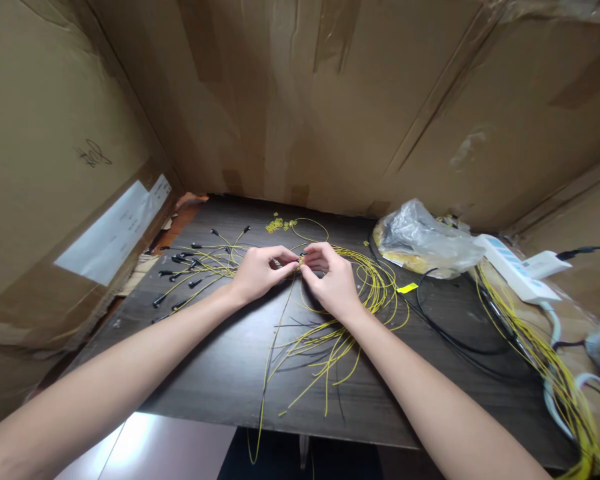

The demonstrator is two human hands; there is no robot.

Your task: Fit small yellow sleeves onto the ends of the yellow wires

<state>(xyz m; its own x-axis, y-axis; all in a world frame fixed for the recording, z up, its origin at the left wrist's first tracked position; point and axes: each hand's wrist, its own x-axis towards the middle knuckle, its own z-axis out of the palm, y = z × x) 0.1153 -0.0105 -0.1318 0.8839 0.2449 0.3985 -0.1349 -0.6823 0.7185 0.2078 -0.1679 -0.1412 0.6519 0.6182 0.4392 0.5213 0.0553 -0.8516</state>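
My left hand [260,270] and my right hand [333,280] meet above the middle of the dark table, thumbs and fingertips pinched together. Between them is a thin yellow wire [279,327], which hangs down past the table's front edge. A tiny yellowish piece sits at the fingertips, too small to make out. To the left, several yellow wires end in black connectors [195,283] and fan out. Coiled yellow wires [380,293] lie under and beside my right hand, their loose ends spread toward the front. Beyond the hands is a pile of small yellow pieces [279,224].
A clear plastic bag [420,237] lies at the back right, near a white power strip [517,270]. Black cables [455,347] and another yellow wire bundle [545,360] run along the right. Cardboard walls [280,120] enclose the back and sides of the table [190,373].
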